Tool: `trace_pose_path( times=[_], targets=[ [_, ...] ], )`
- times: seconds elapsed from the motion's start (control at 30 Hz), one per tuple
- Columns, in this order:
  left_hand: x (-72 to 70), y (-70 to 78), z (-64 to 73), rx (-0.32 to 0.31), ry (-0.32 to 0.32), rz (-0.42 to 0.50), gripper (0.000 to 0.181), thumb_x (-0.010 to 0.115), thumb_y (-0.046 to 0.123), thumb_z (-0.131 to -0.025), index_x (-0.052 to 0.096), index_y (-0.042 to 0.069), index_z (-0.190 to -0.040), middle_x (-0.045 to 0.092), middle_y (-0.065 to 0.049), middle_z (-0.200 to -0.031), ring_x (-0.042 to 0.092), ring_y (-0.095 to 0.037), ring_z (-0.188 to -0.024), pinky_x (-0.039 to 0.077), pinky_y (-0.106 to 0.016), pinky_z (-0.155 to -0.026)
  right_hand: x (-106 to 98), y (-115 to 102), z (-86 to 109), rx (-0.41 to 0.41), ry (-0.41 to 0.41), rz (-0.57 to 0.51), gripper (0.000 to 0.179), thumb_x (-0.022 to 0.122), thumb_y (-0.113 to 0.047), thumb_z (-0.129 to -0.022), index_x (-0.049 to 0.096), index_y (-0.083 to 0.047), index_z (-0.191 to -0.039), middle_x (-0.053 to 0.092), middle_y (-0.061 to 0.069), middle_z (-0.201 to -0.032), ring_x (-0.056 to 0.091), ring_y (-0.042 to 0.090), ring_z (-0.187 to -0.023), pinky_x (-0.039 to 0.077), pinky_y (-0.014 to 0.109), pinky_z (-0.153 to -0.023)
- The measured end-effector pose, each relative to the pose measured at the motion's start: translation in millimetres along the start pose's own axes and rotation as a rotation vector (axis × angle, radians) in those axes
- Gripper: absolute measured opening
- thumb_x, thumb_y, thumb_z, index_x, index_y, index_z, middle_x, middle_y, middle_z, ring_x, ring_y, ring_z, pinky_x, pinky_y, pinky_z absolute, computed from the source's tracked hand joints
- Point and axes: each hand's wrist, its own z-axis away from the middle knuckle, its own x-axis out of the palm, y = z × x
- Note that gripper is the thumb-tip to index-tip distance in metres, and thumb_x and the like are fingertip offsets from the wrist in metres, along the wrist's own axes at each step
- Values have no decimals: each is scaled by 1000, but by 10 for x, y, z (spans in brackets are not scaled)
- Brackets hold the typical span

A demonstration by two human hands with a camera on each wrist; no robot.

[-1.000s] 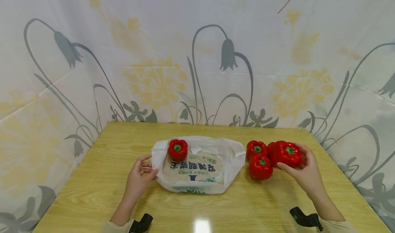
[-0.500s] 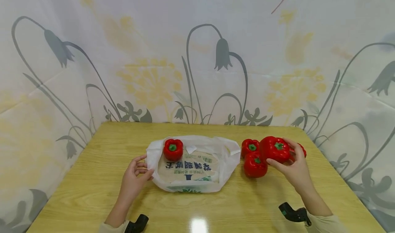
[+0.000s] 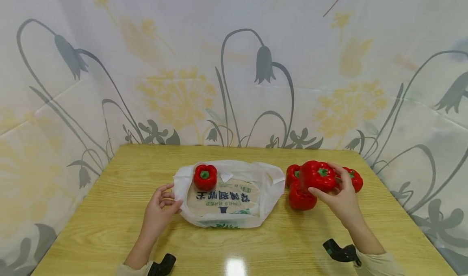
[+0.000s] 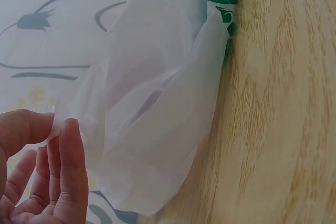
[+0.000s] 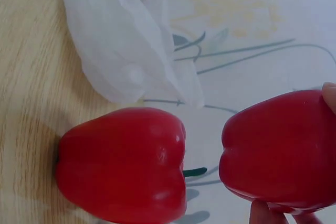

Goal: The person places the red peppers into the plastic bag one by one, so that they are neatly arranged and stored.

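Note:
A white plastic bag (image 3: 272, 199) with printed lettering lies open on the table, with one red bell pepper (image 3: 205, 178) inside at its left. My left hand (image 3: 159, 213) pinches the bag's left edge between thumb and index finger, as the left wrist view shows. In my right hand (image 3: 341, 205) I grip another red bell pepper (image 3: 315, 177), raised off the table. It partly covers the peppers behind it. Below and beside it sit a front pepper (image 3: 302, 199), a back pepper (image 3: 291, 174) and a right pepper (image 3: 356, 180). The right wrist view shows the held pepper apart from a standing one (image 5: 123, 163).
The wooden table (image 3: 234, 247) reaches back to a flower-patterned cloth (image 3: 234, 85). Black camera mounts sit on the left wrist (image 3: 163, 264) and the right wrist (image 3: 341, 251).
My right hand has lifted its pepper and carried it left, over the other peppers, uncovering the one on the right. My left hand keeps its hold on the bag.

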Motion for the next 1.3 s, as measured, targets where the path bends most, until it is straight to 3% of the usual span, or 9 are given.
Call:
trace_pose_path(
  times=[0.43,0.7,1.3],
  targets=[
    [-5,-2,-5,0,-4,16,53,65,-4,-84,46,8,-132,47,-15,-102,55,-12,-79,57,-32,-69,107,-18,-35,23,-24,3,78,72,-11,-82,24,-9,-143,31,8,-135,34,19,-110,45,10,-77],
    [-11,-23,-6,14,-3,9,52,65,-3,-84,45,7,-131,47,-15,-101,55,-11,-79,57,-31,-68,172,-37,-49,38,-52,-19,79,72,-13,-82,23,-10,-144,30,11,-137,33,29,-117,44,10,-76],
    [-18,-20,-2,11,-7,0,53,65,-1,-85,45,8,-132,47,-15,-102,55,-12,-79,57,-32,-69,318,-89,-79,48,-73,-45,80,74,-15,-81,24,-12,-144,31,13,-136,35,34,-119,43,13,-79]
  ],
)
